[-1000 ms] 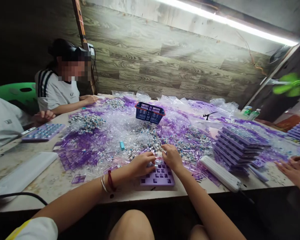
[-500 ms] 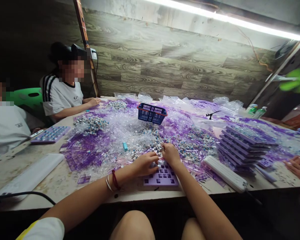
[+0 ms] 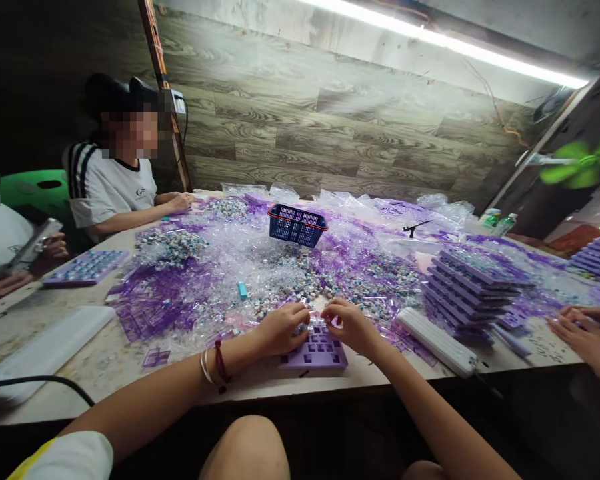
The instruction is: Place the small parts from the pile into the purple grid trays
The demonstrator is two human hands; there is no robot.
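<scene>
Plate (image 3: 315,364), lilac, with square openings: flat at the near edge of the tabletop (image 3: 265,380), under and between the hands. Left grip (image 3: 281,327): fingers curled over its left side; whether they pinch anything cannot be told. Right grip (image 3: 354,328): thumb and forefinger bent close together at its far edge; closure and contents unclear.

Handling, as judged: steady the plate with the left, keep the right fingertips low and square to one opening, press evenly.

Count: plate between the hands, one; blue basket (image 3: 296,230), one; turquoise block (image 3: 243,291), one; stack of lilac plates (image 3: 460,293), one, layers uncertain; small loose pieces (image 3: 300,277), beyond counting.
</scene>
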